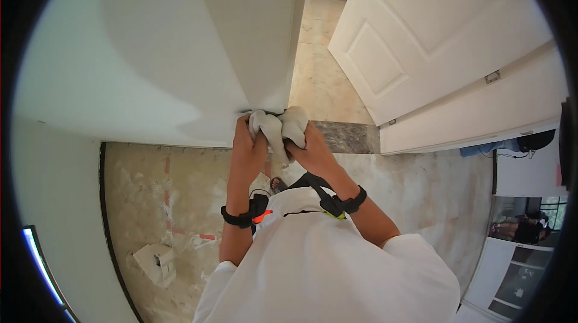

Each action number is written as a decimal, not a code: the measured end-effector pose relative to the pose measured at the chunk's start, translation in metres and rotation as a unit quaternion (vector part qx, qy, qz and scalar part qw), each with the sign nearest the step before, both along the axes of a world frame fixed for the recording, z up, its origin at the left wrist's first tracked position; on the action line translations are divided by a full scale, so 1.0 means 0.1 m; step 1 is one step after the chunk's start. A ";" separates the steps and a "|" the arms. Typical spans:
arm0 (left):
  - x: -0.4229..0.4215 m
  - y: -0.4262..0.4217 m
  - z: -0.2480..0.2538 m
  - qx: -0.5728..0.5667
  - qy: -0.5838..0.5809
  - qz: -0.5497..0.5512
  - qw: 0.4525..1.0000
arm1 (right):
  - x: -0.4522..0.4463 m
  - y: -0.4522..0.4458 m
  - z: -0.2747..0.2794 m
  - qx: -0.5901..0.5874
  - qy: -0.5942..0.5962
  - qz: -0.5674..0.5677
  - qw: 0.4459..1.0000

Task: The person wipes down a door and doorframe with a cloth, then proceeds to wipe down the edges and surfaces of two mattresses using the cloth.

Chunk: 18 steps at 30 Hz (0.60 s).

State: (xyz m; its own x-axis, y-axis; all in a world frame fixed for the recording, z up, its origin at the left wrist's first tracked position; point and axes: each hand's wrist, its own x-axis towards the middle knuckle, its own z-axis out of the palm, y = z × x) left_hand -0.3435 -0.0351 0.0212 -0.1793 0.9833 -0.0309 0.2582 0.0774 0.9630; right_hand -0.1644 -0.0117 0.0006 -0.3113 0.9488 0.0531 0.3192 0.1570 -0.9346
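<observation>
Head view: left hand (248,142) curled tight, gripping left part of bunched pale cloth (272,130). Right hand (307,145) likewise, fingers closed on right part. Cloth held at white wall (180,82) end, beside doorway edge; contact unclear. White box (158,264) on floor (198,202), near left edge. Panelled door (415,40) ajar.

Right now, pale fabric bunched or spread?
Bunched: the pale fabric shows thick, rounded folds, gathered in the left hand and right hand.
</observation>
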 end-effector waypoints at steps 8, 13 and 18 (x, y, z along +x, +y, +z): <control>-0.04 -0.06 0.22 0.171 -0.045 -0.008 0.984 | -0.01 -0.07 0.38 0.009 0.050 0.004 0.999; -0.08 -0.03 -0.02 0.083 0.013 -0.039 0.996 | 0.03 0.03 -0.16 -0.172 0.154 -0.003 0.973; -0.09 -0.04 -0.36 0.059 0.106 -0.043 0.992 | 0.04 0.03 -0.31 -0.164 0.057 -0.003 0.985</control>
State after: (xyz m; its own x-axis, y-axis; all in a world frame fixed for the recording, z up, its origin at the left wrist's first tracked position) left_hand -0.3527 -0.0387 -0.0143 -0.0853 0.9897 0.1150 0.4562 -0.0638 0.8876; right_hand -0.1608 -0.0091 -0.0301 -0.3163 0.9223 -0.2220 0.2086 -0.1607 -0.9647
